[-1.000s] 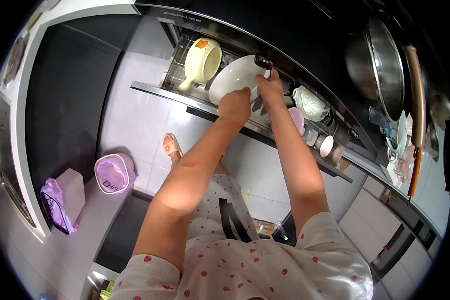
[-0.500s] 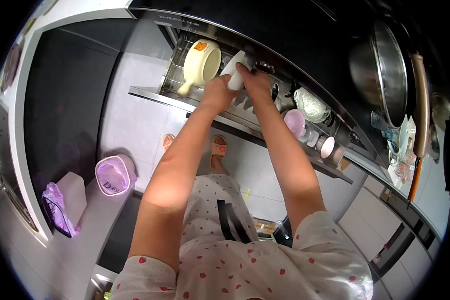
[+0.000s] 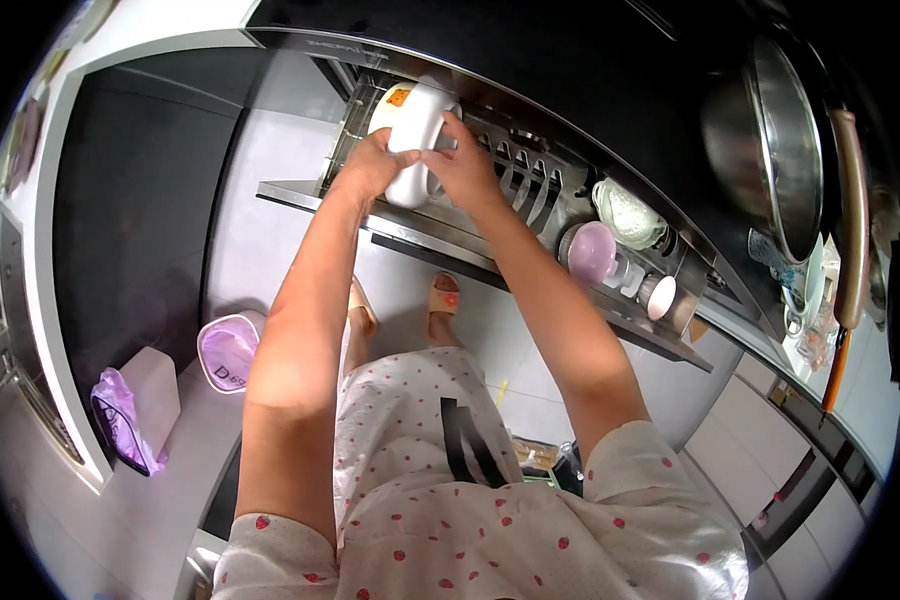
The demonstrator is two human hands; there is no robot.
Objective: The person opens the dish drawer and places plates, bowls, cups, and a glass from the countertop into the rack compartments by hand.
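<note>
Both hands are at the left part of an open drawer (image 3: 440,232) fitted with a metal dish rack (image 3: 530,185). My left hand (image 3: 368,168) grips the near left side of a smooth white dish (image 3: 417,135), tilted up on its side. My right hand (image 3: 458,168) holds the same dish from the right, thumb and fingers at its edge. Behind the dish, a pale yellow handled bowl (image 3: 390,108) with an orange bear print is mostly hidden. Whether the white dish is one piece or several nested ones I cannot tell.
Right in the drawer sit a pink bowl (image 3: 592,252), a pale green patterned bowl (image 3: 628,213) and a small white cup (image 3: 658,296). A steel pan (image 3: 785,150) is at the upper right. A lined bin (image 3: 230,352) stands on the floor at left.
Both hands have moved left with the white dish, from the rack slots to in front of the yellow bowl. The dish now shows its broad side, and the rack dividers are exposed.
</note>
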